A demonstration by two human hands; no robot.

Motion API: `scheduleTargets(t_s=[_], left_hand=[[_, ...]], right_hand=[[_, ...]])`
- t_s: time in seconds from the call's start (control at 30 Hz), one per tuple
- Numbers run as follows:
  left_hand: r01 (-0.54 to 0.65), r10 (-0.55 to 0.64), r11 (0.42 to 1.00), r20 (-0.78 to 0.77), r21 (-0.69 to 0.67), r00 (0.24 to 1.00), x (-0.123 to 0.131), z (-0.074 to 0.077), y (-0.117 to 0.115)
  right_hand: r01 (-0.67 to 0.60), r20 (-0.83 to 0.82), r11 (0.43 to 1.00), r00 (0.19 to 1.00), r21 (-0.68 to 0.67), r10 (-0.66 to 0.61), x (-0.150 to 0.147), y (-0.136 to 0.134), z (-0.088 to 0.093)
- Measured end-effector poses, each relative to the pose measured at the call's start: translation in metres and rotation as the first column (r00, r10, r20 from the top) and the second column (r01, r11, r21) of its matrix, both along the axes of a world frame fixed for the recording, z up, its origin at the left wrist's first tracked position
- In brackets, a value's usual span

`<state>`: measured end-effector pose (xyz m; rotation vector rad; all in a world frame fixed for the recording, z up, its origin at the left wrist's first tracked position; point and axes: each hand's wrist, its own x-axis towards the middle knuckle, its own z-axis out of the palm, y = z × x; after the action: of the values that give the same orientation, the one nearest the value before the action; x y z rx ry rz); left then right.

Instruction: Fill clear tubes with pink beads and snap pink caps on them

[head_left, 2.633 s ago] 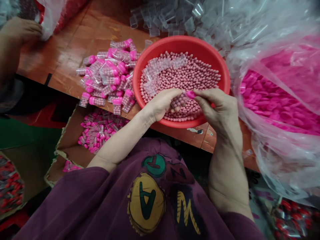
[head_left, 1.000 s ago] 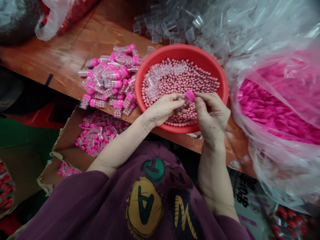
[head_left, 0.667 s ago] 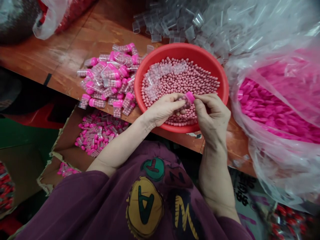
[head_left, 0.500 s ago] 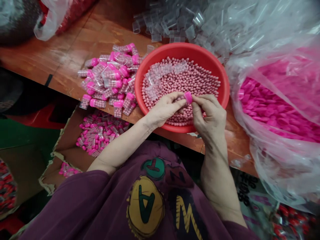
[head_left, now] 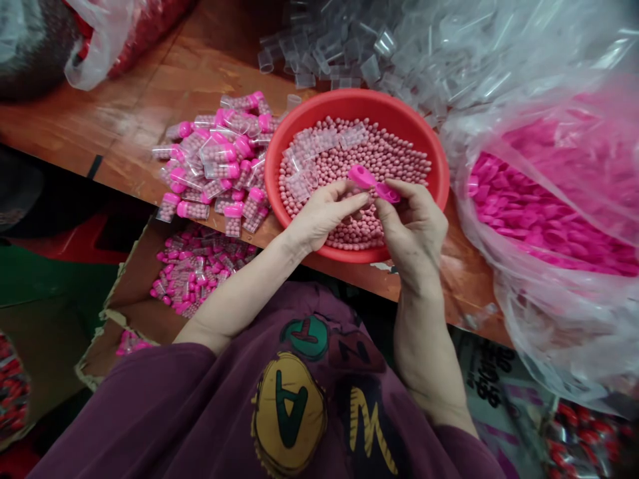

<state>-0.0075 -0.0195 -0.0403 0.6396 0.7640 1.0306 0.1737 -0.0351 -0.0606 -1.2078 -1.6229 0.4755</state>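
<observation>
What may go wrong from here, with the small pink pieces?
The two-lobed pink cap between the left hand and right hand might slip and drop among the beads, as both hands are over the red basin.

Also, the capped tubes near the table edge could be nudged off, perhaps into the cardboard box below.

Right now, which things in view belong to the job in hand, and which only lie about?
Likely in use: held pink piece, beads, red basin, filled tubes, clear tubes, bagged pink pieces.

Seemingly lying about: upper-left bag, lower-left red pieces, lower-right red pieces.
</observation>
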Motion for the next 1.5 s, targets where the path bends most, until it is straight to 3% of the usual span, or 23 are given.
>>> scheduleTargets(t_s=[0.23, 0.43, 0.73, 1.0, 1.1, 1.23, 1.3, 1.43, 1.5], left_hand=[[0.035, -0.033, 0.998, 0.033, -0.058, 0.999, -0.005, -0.003, 0.003], [0.039, -0.038, 0.994, 0.012, -0.098, 0.999, -0.005, 0.006, 0.000], [0.069, -0.068, 0.998, 0.125, -0.007, 0.990, -0.003, 0.009, -0.004], [-0.001, 0.004, 0.999, -0.101, 0.036, 0.995, 0.003, 0.007, -0.006], [-0.008, 0.014, 0.998, -0.107, 0.057, 0.994, 0.005, 0.010, -0.006], [-0.030, 0.033, 0.999, -0.099, 0.032, 0.995, 0.003, 0.012, -0.006], [-0.028, 0.029, 1.000, -0.096, 0.010, 0.995, 0.001, 0.010, -0.005], [0.019, -0.018, 1.000, -0.083, 0.013, 0.996, -0.001, 0.005, -0.004], [0.038, -0.035, 0.999, -0.086, 0.032, 0.996, -0.001, 0.005, -0.004]], right_hand=[[0.035, 0.186, 0.999, 0.982, 0.023, -0.039, 0.017, -0.011, 0.015], [-0.016, 0.141, 0.998, 0.990, -0.065, 0.025, 0.015, -0.019, 0.014], [0.045, 0.068, 0.999, 0.997, -0.010, -0.045, -0.004, -0.015, 0.026], [0.048, 0.232, 0.997, 0.971, 0.063, -0.062, -0.004, -0.015, 0.020], [0.000, 0.278, 0.994, 0.960, 0.107, -0.030, 0.002, -0.014, 0.019], [-0.072, 0.307, 0.997, 0.950, 0.030, 0.059, 0.010, -0.014, 0.020], [-0.061, 0.245, 0.998, 0.968, -0.004, 0.060, 0.012, -0.014, 0.015], [0.082, -0.028, 0.996, 0.996, 0.025, -0.082, 0.007, -0.012, -0.003], [0.081, -0.042, 0.997, 0.996, 0.016, -0.081, 0.003, -0.013, -0.006]])
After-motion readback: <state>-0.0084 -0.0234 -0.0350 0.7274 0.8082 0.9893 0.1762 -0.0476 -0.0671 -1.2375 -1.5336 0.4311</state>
